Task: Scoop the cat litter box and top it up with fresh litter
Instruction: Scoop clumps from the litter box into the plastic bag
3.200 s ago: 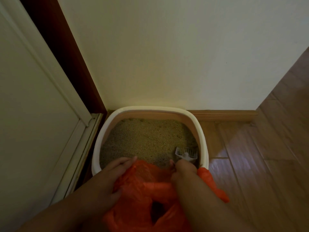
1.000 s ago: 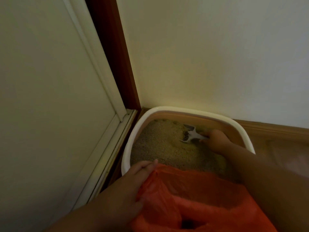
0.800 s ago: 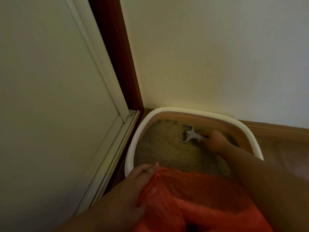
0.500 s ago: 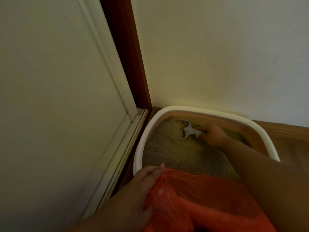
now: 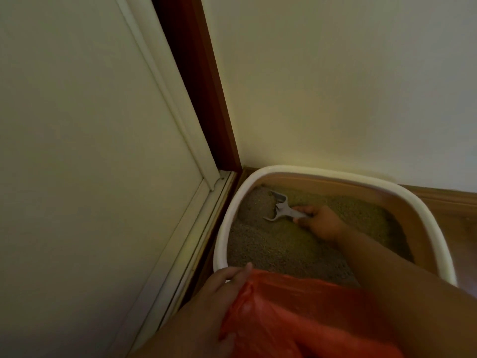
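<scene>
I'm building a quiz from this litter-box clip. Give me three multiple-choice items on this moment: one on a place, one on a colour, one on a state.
1. Where in the litter box is the scoop?
A. far left corner
B. near right corner
C. outside on the floor

2. What colour is the plastic bag?
A. black
B. orange
C. blue

3. What is the right hand doing?
A. lying flat on the rim
B. gripping the scoop's handle
C. hanging free of everything

Answers:
1 A: the scoop's head digs into the litter by the far left corner, near the door frame.
2 B: the bag at the near rim is plainly orange.
3 B: its fingers curl round the handle, while the left hand holds the bag's edge at the near rim.
</scene>
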`<state>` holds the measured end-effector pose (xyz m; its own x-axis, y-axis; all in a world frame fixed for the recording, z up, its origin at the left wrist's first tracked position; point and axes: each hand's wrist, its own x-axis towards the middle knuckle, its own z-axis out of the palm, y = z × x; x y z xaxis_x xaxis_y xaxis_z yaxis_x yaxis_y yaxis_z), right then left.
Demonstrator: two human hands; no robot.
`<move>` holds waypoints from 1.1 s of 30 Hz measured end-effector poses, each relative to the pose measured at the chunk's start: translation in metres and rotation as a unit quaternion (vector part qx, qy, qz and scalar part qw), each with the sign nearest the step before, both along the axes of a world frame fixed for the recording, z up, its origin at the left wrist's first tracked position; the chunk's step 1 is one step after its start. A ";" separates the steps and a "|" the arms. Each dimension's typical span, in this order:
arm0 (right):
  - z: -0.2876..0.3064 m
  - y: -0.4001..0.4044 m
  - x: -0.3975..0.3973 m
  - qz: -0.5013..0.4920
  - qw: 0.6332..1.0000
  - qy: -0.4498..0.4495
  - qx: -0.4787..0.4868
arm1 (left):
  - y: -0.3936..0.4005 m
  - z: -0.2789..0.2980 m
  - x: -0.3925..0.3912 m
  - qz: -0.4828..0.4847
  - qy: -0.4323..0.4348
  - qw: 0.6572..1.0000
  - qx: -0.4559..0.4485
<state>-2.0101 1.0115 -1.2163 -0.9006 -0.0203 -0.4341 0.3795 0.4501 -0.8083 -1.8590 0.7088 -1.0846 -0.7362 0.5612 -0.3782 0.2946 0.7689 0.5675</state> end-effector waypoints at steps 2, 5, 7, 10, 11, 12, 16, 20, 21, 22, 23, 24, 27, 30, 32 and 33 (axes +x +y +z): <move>-0.007 -0.010 0.009 -0.037 0.998 -0.015 -0.049 | 0.003 0.004 -0.001 0.001 0.000 1.000 0.005; -0.011 -0.020 0.017 -0.076 0.993 -0.020 -0.093 | 0.005 0.006 0.000 0.000 0.005 1.000 0.002; -0.010 -0.023 0.019 -0.095 0.990 -0.012 -0.103 | 0.007 0.007 0.001 0.002 0.010 1.000 0.005; -0.007 -0.019 0.024 -0.124 0.984 -0.021 -0.125 | 0.011 0.010 0.003 0.004 0.025 1.000 0.011; -0.006 -0.016 0.026 -0.128 0.984 -0.021 -0.124 | 0.013 0.012 0.004 0.005 0.031 0.999 0.017; -0.003 -0.012 0.030 -0.127 0.985 -0.017 -0.117 | 0.015 0.013 0.005 0.008 0.034 0.999 0.022; 0.019 0.013 0.049 -0.094 0.992 0.005 -0.078 | 0.023 0.014 0.010 0.013 0.036 0.998 0.047; 0.040 0.041 0.071 -0.103 0.994 0.038 -0.031 | 0.033 0.010 0.013 0.007 0.026 0.998 0.054; 0.045 0.048 0.078 -0.095 0.994 0.044 -0.018 | 0.036 0.010 0.014 0.005 0.020 0.998 0.055; 0.051 0.055 0.085 -0.084 0.995 0.049 -0.012 | 0.038 0.009 0.016 0.003 0.018 0.998 0.058; 0.056 0.062 0.091 -0.078 0.996 0.051 -0.008 | 0.039 0.009 0.017 0.001 0.016 0.998 0.063; 0.061 0.068 0.098 -0.078 0.996 0.050 -0.002 | 0.042 0.009 0.018 -0.001 0.012 0.998 0.068; 0.072 0.085 0.118 -0.066 0.996 0.051 0.014 | 0.048 0.012 0.020 -0.008 0.003 0.997 0.070; 0.083 0.097 0.133 -0.068 0.995 0.067 -0.002 | 0.051 0.017 0.019 -0.015 -0.007 0.999 0.049; 0.091 0.101 0.141 -0.067 0.995 0.065 -0.026 | 0.052 0.020 0.020 -0.023 -0.008 0.999 0.027; 0.094 0.103 0.143 -0.069 0.995 0.065 -0.036 | 0.053 0.021 0.020 -0.027 -0.009 0.999 0.018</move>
<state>-1.8669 1.1142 -1.1219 -0.9454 0.0806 -0.3159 0.3240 0.3397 -0.8829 -1.8387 0.7617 -1.0636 -0.6971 0.6137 -0.3706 0.3251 0.7313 0.5996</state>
